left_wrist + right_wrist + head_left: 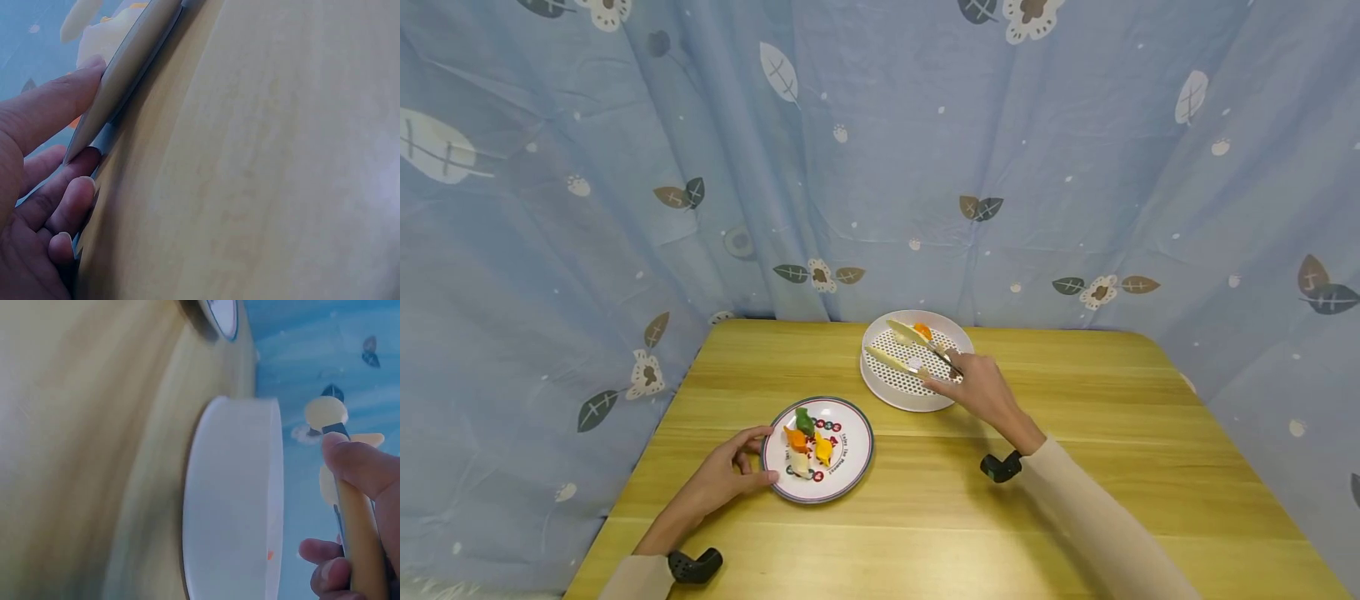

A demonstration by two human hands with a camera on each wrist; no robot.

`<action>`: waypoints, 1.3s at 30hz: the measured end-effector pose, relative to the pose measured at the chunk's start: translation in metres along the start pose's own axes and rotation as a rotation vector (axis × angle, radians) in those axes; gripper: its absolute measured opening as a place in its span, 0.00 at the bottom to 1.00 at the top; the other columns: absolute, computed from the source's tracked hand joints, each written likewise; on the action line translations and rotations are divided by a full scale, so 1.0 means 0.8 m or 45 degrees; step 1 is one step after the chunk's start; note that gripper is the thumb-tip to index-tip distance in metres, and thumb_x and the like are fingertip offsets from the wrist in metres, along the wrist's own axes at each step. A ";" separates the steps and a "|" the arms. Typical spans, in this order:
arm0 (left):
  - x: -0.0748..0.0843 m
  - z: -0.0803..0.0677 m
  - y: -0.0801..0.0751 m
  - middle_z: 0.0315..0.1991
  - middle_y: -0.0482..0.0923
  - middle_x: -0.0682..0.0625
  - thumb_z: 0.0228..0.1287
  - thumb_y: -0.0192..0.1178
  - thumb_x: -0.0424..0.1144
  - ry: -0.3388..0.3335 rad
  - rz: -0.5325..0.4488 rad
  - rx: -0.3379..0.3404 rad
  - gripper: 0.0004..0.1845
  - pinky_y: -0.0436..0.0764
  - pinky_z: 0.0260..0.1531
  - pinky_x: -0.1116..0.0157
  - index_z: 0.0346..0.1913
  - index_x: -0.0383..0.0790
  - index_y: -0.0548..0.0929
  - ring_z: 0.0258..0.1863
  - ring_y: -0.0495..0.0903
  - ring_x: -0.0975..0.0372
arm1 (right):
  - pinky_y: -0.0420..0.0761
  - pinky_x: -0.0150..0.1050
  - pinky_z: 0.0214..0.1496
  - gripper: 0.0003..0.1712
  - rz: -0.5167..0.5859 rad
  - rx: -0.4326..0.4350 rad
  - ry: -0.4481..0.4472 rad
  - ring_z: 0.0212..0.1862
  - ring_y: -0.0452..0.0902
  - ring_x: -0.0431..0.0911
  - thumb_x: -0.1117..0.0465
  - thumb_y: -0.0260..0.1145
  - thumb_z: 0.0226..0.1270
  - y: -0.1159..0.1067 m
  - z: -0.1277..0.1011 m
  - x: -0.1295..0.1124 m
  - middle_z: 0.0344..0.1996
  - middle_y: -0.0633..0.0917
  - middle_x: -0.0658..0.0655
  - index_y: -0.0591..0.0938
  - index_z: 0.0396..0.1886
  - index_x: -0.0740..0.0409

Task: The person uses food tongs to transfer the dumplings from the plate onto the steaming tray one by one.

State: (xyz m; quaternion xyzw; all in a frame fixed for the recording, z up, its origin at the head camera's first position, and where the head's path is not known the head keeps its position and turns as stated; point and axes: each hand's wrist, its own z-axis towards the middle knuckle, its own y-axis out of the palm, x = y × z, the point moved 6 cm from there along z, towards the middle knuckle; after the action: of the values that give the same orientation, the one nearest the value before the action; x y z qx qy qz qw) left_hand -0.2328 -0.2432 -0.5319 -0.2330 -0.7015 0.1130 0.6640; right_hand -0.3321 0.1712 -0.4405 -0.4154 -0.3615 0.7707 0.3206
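Head view: the left hand (724,479) has its grip curled on the rim of the patterned plate (850,462), thumb above and fingers under the edge, near the counter's (1075,533) front-left corner. Small food pieces (805,437) sit on the plate's left half. The right hand (981,385) holds its grip closed around cream-handled tongs (904,348), whose arms stand apart over the white perforated tray (887,383) by the counter's back edge; an orange piece (922,331) lies at the tray's far rim. Bare wood runs between plate and tray and across the whole right side to the right edge.
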 end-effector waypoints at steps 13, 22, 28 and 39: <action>0.000 0.000 -0.001 0.52 0.77 0.44 0.55 0.80 0.44 0.001 0.022 -0.003 0.42 0.71 0.31 0.64 0.72 0.45 0.73 0.35 0.71 0.56 | 0.76 0.39 0.29 0.38 -0.048 0.008 -0.176 0.29 0.83 0.44 0.36 0.79 0.53 0.007 -0.055 -0.034 0.36 0.91 0.47 0.86 0.61 0.47; 0.000 0.001 -0.001 0.52 0.77 0.44 0.54 0.81 0.44 -0.017 0.029 0.006 0.41 0.71 0.30 0.65 0.71 0.46 0.74 0.34 0.71 0.56 | 0.71 0.35 0.27 0.31 0.031 -0.064 -0.157 0.26 0.72 0.38 0.35 0.80 0.52 0.026 -0.077 -0.049 0.29 0.85 0.45 0.89 0.52 0.46; 0.000 0.001 0.000 0.52 0.77 0.44 0.54 0.81 0.44 -0.002 0.011 0.001 0.41 0.71 0.30 0.65 0.71 0.45 0.74 0.34 0.71 0.56 | 0.64 0.31 0.22 0.26 0.073 -0.153 -0.172 0.21 0.62 0.34 0.31 0.76 0.54 0.039 -0.090 -0.065 0.18 0.73 0.37 0.84 0.33 0.46; -0.002 0.002 -0.001 0.53 0.76 0.43 0.54 0.80 0.44 -0.002 0.007 0.000 0.41 0.72 0.30 0.65 0.71 0.46 0.74 0.34 0.71 0.55 | 0.60 0.29 0.21 0.23 0.093 -0.199 -0.289 0.20 0.58 0.30 0.33 0.74 0.59 0.046 -0.111 -0.094 0.19 0.71 0.35 0.85 0.36 0.46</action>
State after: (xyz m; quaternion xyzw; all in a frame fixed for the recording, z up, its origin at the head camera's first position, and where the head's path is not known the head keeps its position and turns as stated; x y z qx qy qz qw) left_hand -0.2348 -0.2442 -0.5328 -0.2348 -0.7015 0.1149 0.6630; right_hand -0.2280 0.1177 -0.4750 -0.3622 -0.4391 0.7933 0.2160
